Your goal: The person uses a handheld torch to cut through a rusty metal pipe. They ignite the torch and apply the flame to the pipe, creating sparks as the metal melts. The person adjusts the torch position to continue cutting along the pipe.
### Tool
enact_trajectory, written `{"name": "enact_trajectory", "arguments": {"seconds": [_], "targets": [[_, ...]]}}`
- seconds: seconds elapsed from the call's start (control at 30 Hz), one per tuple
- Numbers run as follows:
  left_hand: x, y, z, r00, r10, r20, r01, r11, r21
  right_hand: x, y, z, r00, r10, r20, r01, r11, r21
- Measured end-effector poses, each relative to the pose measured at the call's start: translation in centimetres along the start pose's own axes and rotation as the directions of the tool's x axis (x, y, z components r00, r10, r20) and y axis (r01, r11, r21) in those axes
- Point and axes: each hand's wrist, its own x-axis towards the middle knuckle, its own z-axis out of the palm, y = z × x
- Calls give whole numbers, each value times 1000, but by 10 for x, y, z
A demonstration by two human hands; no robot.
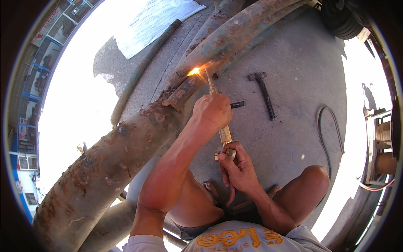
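One torch (226,135), mid-scene, is gripped by the left hand (213,110), far, and right hand (240,170), near; its bright flame (195,72) seems to touch a pipe (226,40); a hammer (264,94) lies right.

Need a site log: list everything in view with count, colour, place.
torch: 1, brass, centre
glow: 1, orange, by torch tip
large pipe: 1, rusty brown, lower left
other pipes: several, rusty, upper centre
thin pole: 1, grey, upper left
sheet: 1, white, upper left
bar: 1, black, beside torch
hammer: 1, black, right of torch
hose loop: 1, green and red, right
ribbed object: 1, black, top right
drum-like object: 1, brown, far right
building: 1, blue-trimmed, far left
left hand: 1, bare, torch front
right hand: 1, bare, torch rear
legs: 2, bare, bottom
shirt: 1, grey, bottom
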Motion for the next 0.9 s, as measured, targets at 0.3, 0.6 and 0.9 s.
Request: {"name": "enact_trajectory", "arguments": {"seconds": [0.3,0.6,0.9], "targets": [[-2,1,-3,1000,-9,7,9,1000,17,-1,0,1,1000,-11,18,10,1000,17],[-3,2,-3,1000,11,-11,-11,1000,3,-2,0,1,1000,-9,16,8,999,38],[0,3,-1,1000,-3,4,3,1000,23,-1,1,3,1000,-22,-5,22,999,34]]}}
